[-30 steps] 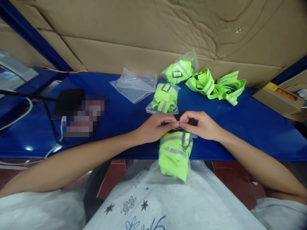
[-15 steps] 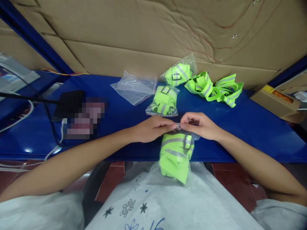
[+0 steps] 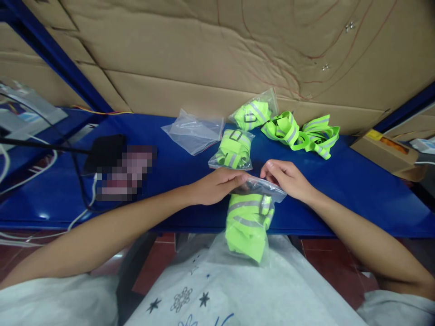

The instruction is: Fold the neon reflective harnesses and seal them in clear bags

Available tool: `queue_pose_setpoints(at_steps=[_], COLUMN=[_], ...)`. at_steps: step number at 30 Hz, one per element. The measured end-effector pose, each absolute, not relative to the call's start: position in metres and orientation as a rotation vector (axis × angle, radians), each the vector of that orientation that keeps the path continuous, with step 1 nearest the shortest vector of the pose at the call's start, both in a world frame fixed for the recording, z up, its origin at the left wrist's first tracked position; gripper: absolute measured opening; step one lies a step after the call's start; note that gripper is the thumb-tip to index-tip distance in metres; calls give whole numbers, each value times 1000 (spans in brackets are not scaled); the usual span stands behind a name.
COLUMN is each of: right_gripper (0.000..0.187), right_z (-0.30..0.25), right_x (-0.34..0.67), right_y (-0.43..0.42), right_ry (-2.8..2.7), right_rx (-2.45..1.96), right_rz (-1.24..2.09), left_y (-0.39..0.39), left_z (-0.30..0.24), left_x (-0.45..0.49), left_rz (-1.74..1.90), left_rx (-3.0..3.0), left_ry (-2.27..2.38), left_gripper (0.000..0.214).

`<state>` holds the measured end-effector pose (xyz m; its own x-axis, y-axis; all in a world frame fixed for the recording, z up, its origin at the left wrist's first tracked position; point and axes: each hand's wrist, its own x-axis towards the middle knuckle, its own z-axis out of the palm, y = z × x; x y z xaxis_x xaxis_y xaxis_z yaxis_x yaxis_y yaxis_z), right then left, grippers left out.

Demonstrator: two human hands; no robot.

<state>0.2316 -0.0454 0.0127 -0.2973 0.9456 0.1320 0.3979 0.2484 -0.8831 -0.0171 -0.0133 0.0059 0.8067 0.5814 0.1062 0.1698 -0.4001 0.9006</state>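
Observation:
My left hand (image 3: 217,185) and my right hand (image 3: 287,179) pinch the two ends of the top edge of a clear plastic bag (image 3: 258,185). Inside it is a folded neon-green reflective strap (image 3: 248,222), and the bag hangs over the front edge of the blue table (image 3: 356,181) onto my lap. Both hands have their fingers closed on the bag's mouth. Just beyond my hands lies a second bagged strap (image 3: 234,150), and a third bagged strap (image 3: 253,113) rests further back.
A pile of loose neon-green straps (image 3: 302,133) lies at the back right. An empty clear bag (image 3: 193,131) sits at the back centre. A dark device (image 3: 103,151) with cables is at the left. A cardboard box (image 3: 387,151) stands at the right, cardboard sheets behind.
My hands have spread apart along the bag's top edge; before they were pinched together at its middle. The view has tilted down a little.

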Motion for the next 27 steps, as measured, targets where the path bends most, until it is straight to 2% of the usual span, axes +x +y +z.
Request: queue_pose_setpoints(at_steps=[3,10,15,18,21,24,27], right_gripper=[60,62,48,41,41,43,45], right_z=[15,10,10,8,4,1,6], right_x=[232,235,231,228,225,224,227], right_y=[-46,-46,-51,-53,-52,-46,-33], right_ry=[-1806,-1656,-1835,-1810,-1639,-1380,-1192], right_rx=[-1230,-1143,-1196,-1178,-1158,-1144,-1126], right_rz=[996,1278,1485,1482,1426,1369,1343], left_y=[-11,1,6,1,3,20,45], left_z=[6,4,7,9,7,4,0], left_x=[-16,-15,-17,-17,-18,-23,-32], left_rz=[649,993,1007,1003,1137,1263,1171], left_rx=[1858,1612,1772,1880,1842,1916,2107], left_ry=[650,832,836,761,759,1107,1465], left_gripper=[52,55,52,56,64,66,52])
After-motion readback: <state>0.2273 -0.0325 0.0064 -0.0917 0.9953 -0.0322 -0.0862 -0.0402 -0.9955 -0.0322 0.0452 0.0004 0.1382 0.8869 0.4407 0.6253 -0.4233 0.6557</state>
